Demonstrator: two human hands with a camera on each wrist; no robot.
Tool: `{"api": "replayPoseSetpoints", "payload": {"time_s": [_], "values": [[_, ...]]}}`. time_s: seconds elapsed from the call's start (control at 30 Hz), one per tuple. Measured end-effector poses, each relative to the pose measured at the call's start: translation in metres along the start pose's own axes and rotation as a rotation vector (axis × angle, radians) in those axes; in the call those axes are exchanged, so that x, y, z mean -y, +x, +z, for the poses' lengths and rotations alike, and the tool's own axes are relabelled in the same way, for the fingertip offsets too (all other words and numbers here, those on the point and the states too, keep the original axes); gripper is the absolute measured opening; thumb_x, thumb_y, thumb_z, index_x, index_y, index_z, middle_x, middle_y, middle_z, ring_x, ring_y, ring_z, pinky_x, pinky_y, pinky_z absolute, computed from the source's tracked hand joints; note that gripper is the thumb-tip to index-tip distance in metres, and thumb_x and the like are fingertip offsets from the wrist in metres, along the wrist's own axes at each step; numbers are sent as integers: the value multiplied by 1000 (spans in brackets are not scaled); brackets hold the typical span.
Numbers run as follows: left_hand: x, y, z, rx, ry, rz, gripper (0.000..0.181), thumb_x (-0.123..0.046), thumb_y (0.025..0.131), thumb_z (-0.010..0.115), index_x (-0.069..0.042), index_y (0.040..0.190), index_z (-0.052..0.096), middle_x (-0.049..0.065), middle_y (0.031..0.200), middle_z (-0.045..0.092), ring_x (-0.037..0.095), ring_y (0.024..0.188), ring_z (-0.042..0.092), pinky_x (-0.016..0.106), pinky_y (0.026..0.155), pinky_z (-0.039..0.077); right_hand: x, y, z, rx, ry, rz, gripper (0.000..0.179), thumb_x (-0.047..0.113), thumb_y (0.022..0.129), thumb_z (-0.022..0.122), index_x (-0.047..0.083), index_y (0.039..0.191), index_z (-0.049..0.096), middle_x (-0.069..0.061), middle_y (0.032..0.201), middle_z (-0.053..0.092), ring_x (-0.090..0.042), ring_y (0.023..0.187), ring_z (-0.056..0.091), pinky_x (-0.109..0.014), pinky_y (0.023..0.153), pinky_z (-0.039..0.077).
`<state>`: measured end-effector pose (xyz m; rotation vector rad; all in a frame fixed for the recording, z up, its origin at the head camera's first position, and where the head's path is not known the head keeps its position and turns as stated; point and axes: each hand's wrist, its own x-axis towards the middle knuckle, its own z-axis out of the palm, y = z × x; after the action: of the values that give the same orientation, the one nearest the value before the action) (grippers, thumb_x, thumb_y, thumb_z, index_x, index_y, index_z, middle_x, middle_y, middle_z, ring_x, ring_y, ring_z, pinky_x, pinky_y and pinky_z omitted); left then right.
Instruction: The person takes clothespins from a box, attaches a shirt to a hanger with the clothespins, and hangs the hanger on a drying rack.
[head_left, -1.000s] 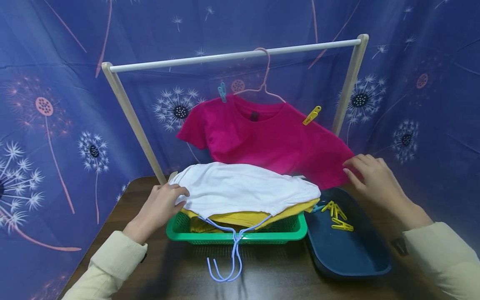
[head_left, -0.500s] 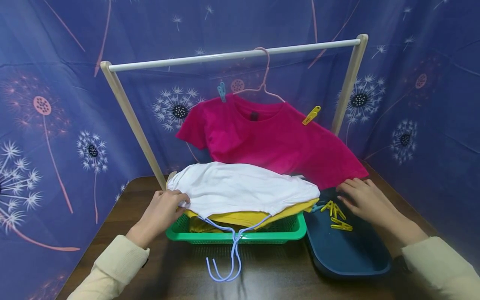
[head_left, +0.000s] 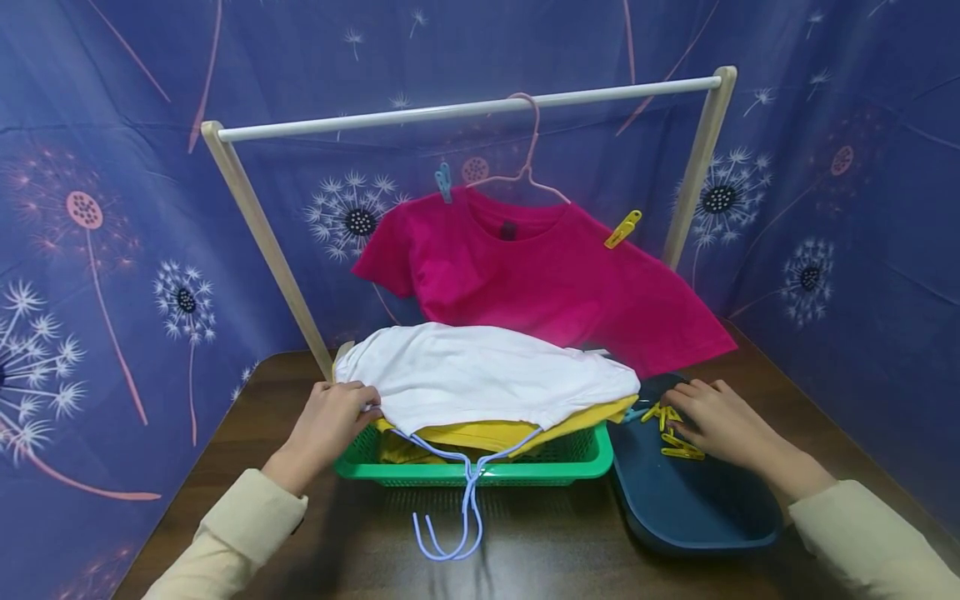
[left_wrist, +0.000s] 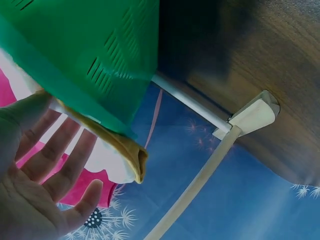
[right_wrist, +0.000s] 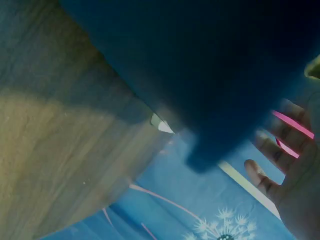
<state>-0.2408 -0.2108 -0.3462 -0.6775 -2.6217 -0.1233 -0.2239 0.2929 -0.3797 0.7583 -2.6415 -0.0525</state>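
Observation:
In the head view, my left hand (head_left: 330, 425) lies on the left end of a white garment (head_left: 480, 375), its fingers fairly straight along the edge in the left wrist view. Under the white garment is yellow clothing (head_left: 480, 437), in and over a green basket (head_left: 480, 475). Two blue hanger hooks (head_left: 471, 500) stick out over the basket's front. My right hand (head_left: 723, 423) reaches over the dark blue tray (head_left: 697, 508), loosely bent fingers beside several yellow clothespins (head_left: 678, 446). Whether a fingertip touches one is hidden. A blue clothespin (head_left: 634, 414) lies there too.
Behind, a magenta T-shirt (head_left: 540, 275) hangs by a pink hanger (head_left: 531, 142) on a white rail (head_left: 375, 120) with wooden posts (head_left: 262, 242). A light blue clothespin (head_left: 444, 182) and a yellow clothespin (head_left: 624, 229) sit on its shoulders. A patterned blue curtain (head_left: 97, 333) surrounds the wooden table (head_left: 315, 542).
My right hand has let go of the magenta T-shirt's right sleeve and come down over the tray to the yellow clothespins. My left hand has shifted slightly on the white garment.

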Motion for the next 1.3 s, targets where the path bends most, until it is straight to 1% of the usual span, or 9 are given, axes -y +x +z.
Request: {"api": "replayPoseSetpoints", "payload": {"time_s": [0.13,0.3,0.43,0.57,0.73,0.93,1.1,1.2,1.3], "values": [[-1,1,3,-6,19,-10,11,-19,74,75,-18,73,64,-4,66,59,14,64,59,40,64,39,2,-3,5,42,2,11,32,23,68,78,8,94,64,-3,84,65,-21,77,58,-42,65,42],[-3,1,3,-4,37,-21,12,-21,73,75,-17,74,64,-2,69,60,19,66,57,40,62,41,3,-5,11,48,17,7,28,23,68,77,11,90,64,1,78,62,-18,73,56,-41,63,41],[-3,-1,5,-33,48,-15,13,-21,74,75,-16,77,64,2,82,61,26,73,57,43,63,43,3,-7,14,72,16,5,30,25,69,77,11,92,63,2,80,62,-18,73,56,-42,62,41],[-3,-2,7,-72,36,2,15,-20,74,75,-14,78,61,7,94,60,30,77,59,46,65,45,3,-9,16,88,0,2,31,25,68,78,12,92,64,2,81,63,-16,72,54,-35,58,37],[-3,-4,9,-60,43,-6,16,-19,77,73,-13,82,59,9,98,61,32,78,61,49,69,45,4,-11,17,82,-13,-3,29,24,68,78,13,91,63,4,79,61,-14,70,52,-31,57,33],[-4,-3,6,-47,94,2,17,-18,81,69,-12,79,53,6,92,60,33,77,61,51,71,44,5,-11,17,106,-25,17,32,25,68,78,14,92,62,3,80,62,-16,71,53,-37,58,38],[-3,-3,1,-43,91,-11,18,-18,82,67,-13,78,50,3,82,59,28,76,62,50,72,44,6,-11,18,134,-27,40,35,30,68,78,12,94,62,0,83,63,-17,72,54,-37,58,40],[-3,-2,-3,-33,87,-18,19,-18,84,65,-11,79,48,3,79,59,28,74,62,51,74,44,6,-12,20,147,-17,44,35,32,69,77,12,94,62,-1,84,63,-19,74,56,-43,62,44],[-2,-2,-5,-38,92,-15,19,-18,88,60,-9,80,46,4,72,58,29,70,61,52,75,44,6,-12,22,161,-2,47,36,33,69,76,12,95,63,-3,87,65,-24,78,59,-54,69,45]]}}
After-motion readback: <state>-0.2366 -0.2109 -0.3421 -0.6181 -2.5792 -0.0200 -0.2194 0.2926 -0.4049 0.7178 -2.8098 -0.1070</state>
